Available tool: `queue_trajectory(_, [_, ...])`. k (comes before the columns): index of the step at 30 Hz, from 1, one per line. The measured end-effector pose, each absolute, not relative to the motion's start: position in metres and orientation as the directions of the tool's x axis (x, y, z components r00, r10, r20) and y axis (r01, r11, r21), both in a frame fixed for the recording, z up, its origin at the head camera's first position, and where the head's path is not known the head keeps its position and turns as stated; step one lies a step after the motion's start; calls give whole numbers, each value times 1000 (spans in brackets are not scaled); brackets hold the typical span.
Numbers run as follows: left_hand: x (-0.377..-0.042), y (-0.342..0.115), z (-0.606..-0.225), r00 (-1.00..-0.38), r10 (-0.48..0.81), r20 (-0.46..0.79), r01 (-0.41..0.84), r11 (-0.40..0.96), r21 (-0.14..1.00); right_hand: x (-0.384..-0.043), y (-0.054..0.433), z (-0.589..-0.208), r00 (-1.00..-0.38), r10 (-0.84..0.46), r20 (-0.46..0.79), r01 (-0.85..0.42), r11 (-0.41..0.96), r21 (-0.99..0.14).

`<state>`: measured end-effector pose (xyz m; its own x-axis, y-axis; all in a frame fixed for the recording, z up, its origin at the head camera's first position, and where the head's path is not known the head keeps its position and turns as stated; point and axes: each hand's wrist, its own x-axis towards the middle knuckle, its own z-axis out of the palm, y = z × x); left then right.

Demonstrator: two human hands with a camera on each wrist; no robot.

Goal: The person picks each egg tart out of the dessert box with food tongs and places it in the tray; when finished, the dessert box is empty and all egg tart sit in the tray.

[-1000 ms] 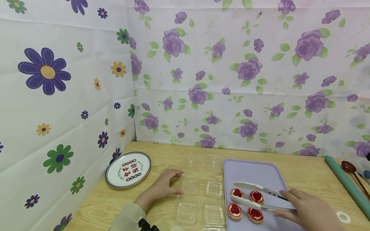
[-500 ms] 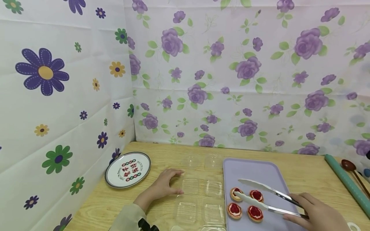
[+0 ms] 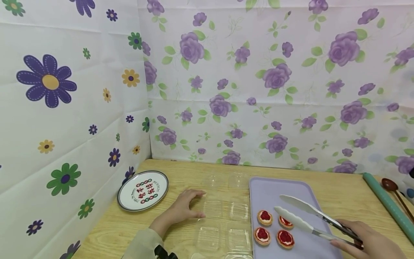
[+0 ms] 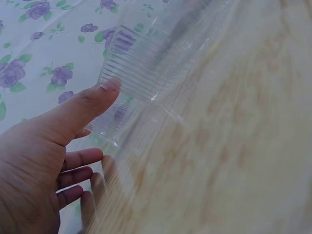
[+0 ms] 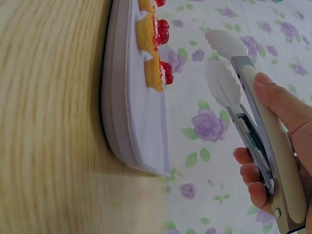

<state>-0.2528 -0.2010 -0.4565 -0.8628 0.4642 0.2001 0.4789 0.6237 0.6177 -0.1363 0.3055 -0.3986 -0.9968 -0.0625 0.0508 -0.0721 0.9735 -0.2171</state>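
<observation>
In the head view my left hand [image 3: 182, 207] rests on the table at the left edge of a clear plastic box [image 3: 212, 208], thumb and index finger spread apart. The left wrist view has the thumb tip right at a ribbed clear wall [image 4: 134, 63]; the other fingers bend lightly above the wood. My right hand [image 3: 372, 239] grips food tongs [image 3: 336, 225], their pale tips [image 5: 224, 73] spread with nothing between them. The tongs hang over a lilac tray [image 3: 275, 189], overlapping one berry tart [image 3: 285, 222]. Several red-topped tarts [image 3: 262, 236] sit at the tray's left side.
More clear boxes [image 3: 239, 239] stand left of the tray. At the far left lies a white plate [image 3: 143, 190] with red lettering. A green rolling pin [image 3: 389, 205] and a brown ladle [image 3: 390, 185] lie at the right. A flowered cloth [image 3: 245, 108] hangs behind the table.
The tongs have drawn back to the right and up with my right hand, away from the tarts' left column. My left hand has stayed in place.
</observation>
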Motion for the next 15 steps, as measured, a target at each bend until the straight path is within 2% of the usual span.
queue_trajectory(8, [-251, -200, -455, -866, 462, 192, 471, 626, 622, -137, 317, -399, -997, -56, 47, -67, 963, -263])
queue_trajectory(15, [-251, -199, -454, -868, 459, 187, 466, 628, 623, -145, 332, -402, -998, -42, -52, -26, 957, -289])
